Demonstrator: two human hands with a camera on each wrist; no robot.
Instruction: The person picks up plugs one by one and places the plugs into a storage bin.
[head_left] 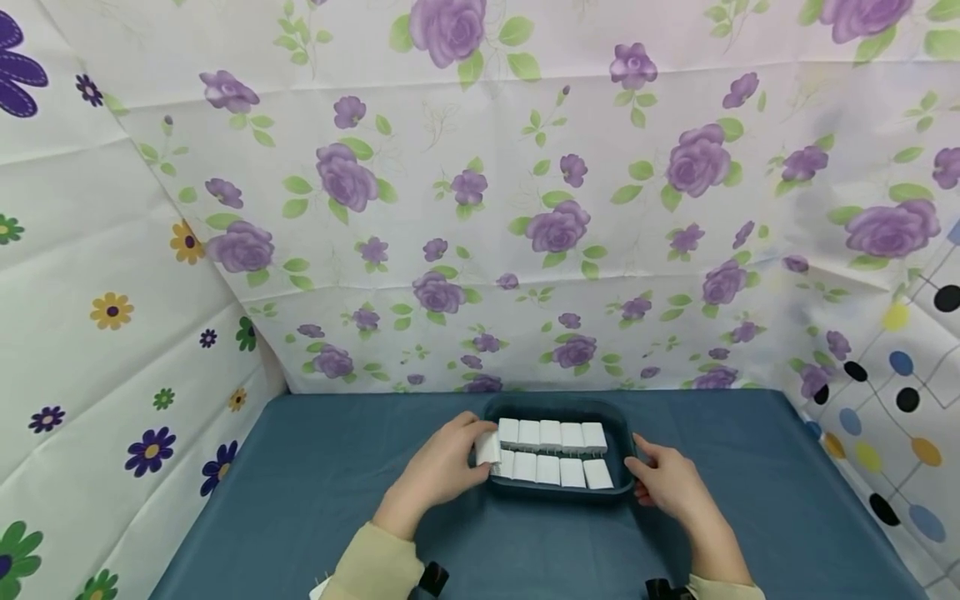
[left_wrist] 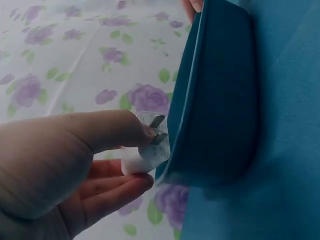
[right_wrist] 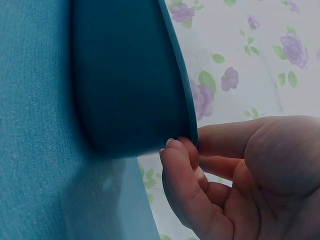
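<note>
A dark blue tray (head_left: 558, 493) stands on the table with two rows of white plug chargers (head_left: 550, 433) in it. My left hand (head_left: 446, 467) pinches one white plug charger (head_left: 488, 447) at the tray's left end. In the left wrist view that charger (left_wrist: 145, 159) shows two flat metal prongs, with the thumb against them, close by the tray's rim (left_wrist: 187, 100). My right hand (head_left: 667, 479) grips the tray's right end. The right wrist view has its fingers (right_wrist: 181, 172) under the rim (right_wrist: 186, 90) and the thumb at the edge.
Blue cloth (head_left: 337, 450) covers the table. Another white item with prongs (head_left: 318, 590) lies at the front left, partly hidden by the left sleeve (head_left: 378, 562). A flowered curtain (head_left: 480, 233) hangs behind, with patterned sheets at both sides.
</note>
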